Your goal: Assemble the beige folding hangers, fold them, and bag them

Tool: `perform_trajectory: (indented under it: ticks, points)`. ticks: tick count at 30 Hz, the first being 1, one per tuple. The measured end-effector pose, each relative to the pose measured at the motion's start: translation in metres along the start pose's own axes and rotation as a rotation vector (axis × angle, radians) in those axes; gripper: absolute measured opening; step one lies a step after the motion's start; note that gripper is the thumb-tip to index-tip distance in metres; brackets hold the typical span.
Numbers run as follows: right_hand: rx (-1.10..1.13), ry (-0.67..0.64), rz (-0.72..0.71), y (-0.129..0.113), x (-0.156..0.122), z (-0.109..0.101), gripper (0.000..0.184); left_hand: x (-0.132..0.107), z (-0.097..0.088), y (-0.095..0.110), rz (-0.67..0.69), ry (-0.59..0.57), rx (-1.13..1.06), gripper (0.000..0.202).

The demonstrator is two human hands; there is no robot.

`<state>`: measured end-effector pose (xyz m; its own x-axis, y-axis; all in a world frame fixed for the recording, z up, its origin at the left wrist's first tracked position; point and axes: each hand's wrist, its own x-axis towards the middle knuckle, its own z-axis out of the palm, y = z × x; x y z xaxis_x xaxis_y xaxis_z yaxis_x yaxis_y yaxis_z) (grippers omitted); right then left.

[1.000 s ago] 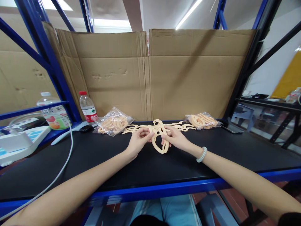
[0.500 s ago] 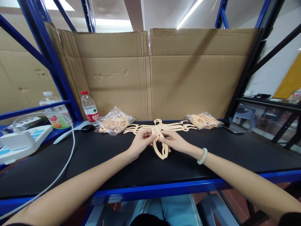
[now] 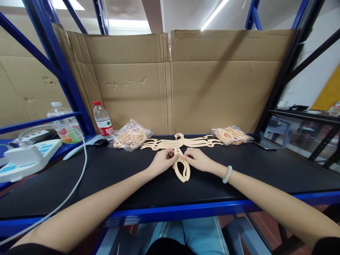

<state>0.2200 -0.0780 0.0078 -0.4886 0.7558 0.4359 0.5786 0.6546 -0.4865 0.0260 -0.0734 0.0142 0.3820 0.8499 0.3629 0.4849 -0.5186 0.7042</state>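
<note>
A cream folding hanger (image 3: 188, 172), its arms folded into a narrow loop toward me, lies between my hands at the middle of the table. My left hand (image 3: 162, 162) pinches its upper left side. From the right, my right hand (image 3: 198, 160) grips it with thumb and fingers, a pale beaded bracelet on that wrist. My fingers hide part of the hanger's upper end. Just beyond my hands lies a stack of several unfolded cream hangers (image 3: 167, 144), arms spread left and right, one hook curling up at the centre.
Clear plastic bags of cream hanger parts lie left (image 3: 131, 138) and right (image 3: 231, 135) at the back. A red-capped water bottle (image 3: 103, 120) stands before the cardboard wall (image 3: 212, 81). A white cable (image 3: 77, 184) crosses the left side; a phone (image 3: 265, 143) lies right.
The folded hanger has come down flatter onto the table, and its loop has shifted slightly toward me. Both hands still hold it, their fingers now resting lower. The camera view has shifted slightly.
</note>
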Motion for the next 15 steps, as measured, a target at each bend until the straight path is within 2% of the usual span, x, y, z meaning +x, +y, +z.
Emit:
perform_trajectory:
  ticks: [4,9,11,13,15]
  points:
    - [-0.039,-0.054,-0.001,0.004,0.0,0.004,0.042,-0.001,0.001,-0.007,0.008,-0.007,0.18,0.031]
    - [-0.062,0.007,-0.066,0.003,-0.001,0.0,0.036,-0.003,-0.005,-0.004,0.136,0.079,0.29,0.026]
    - [-0.064,0.013,-0.069,0.001,-0.001,-0.004,0.032,-0.003,-0.012,0.0,0.278,0.009,0.276,0.022]
    - [-0.071,0.016,-0.057,0.0,-0.001,-0.008,0.03,-0.003,-0.018,0.004,0.438,-0.118,0.277,0.024]
    - [-0.091,0.027,-0.033,0.0,0.0,-0.011,0.029,-0.004,-0.022,0.006,0.531,-0.228,0.297,0.027]
